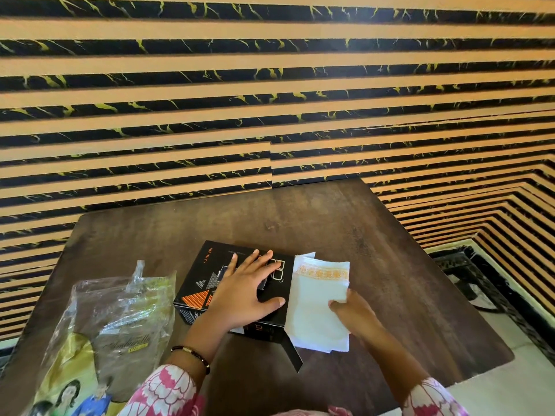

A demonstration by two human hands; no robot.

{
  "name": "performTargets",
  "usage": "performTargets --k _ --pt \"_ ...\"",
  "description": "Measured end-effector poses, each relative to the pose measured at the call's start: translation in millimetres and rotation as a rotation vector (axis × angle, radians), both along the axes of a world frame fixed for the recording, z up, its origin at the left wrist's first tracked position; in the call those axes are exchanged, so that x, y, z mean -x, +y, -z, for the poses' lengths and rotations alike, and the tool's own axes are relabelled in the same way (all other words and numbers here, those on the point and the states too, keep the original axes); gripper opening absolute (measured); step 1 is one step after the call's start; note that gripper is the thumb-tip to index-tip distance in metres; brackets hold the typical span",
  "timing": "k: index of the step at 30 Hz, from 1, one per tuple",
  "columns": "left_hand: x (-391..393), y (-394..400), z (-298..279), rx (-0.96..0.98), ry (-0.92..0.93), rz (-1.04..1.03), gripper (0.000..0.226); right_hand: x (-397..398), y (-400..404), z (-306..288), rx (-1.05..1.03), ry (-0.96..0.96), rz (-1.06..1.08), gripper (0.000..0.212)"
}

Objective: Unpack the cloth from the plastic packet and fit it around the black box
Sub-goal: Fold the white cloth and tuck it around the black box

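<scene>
A black box (207,274) with orange triangle print lies flat in the middle of the dark wooden table (345,223). My left hand (250,285) rests flat on its lid, fingers spread. A folded white cloth (318,313) with an orange woven band lies against the box's right side. My right hand (356,315) pinches the cloth's right edge near its middle. The clear plastic packet (120,319) lies to the left of the box, crumpled, with a printed card inside.
A wall (270,100) of black and tan stripes rises right behind the table. The table's right edge drops to a pale floor (510,340) with a dark marble border. An open black flap (292,352) of the box sticks out toward me.
</scene>
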State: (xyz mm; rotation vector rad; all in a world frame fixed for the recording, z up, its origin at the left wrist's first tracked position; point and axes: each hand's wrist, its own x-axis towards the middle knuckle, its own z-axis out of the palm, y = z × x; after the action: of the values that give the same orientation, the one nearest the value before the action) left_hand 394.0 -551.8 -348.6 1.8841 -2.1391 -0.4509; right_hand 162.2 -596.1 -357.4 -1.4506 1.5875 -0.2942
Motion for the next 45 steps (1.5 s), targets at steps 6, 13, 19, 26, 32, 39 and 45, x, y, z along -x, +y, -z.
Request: performTargets --k 6,13,19,26,32,39,45 --pt "-1 0 1 -0.004 -0.010 0.003 0.078 22 2 12 -0.090 -0.116 0.243 0.026" --pt "0 1 0 -0.006 0.002 0.005 0.081 24 2 1 -0.292 -0.475 0.384 0.021" --pt "0 1 -2 -0.020 -0.023 -0.006 0.076 -12 6 -12 0.107 0.076 -0.003 0.036" --pt "0 3 2 0.008 -0.011 -0.002 0.082 -14 8 5 -0.007 0.155 0.002 0.041" --pt "0 2 1 0.003 -0.007 -0.001 0.078 -7 3 13 -0.021 0.114 0.080 0.038" --pt "1 1 0 -0.008 -0.028 -0.009 0.076 -30 11 16 -0.019 0.034 0.028 0.056" --pt "1 2 1 0.000 -0.034 -0.009 0.082 -7 8 13 -0.329 -0.477 0.266 0.016"
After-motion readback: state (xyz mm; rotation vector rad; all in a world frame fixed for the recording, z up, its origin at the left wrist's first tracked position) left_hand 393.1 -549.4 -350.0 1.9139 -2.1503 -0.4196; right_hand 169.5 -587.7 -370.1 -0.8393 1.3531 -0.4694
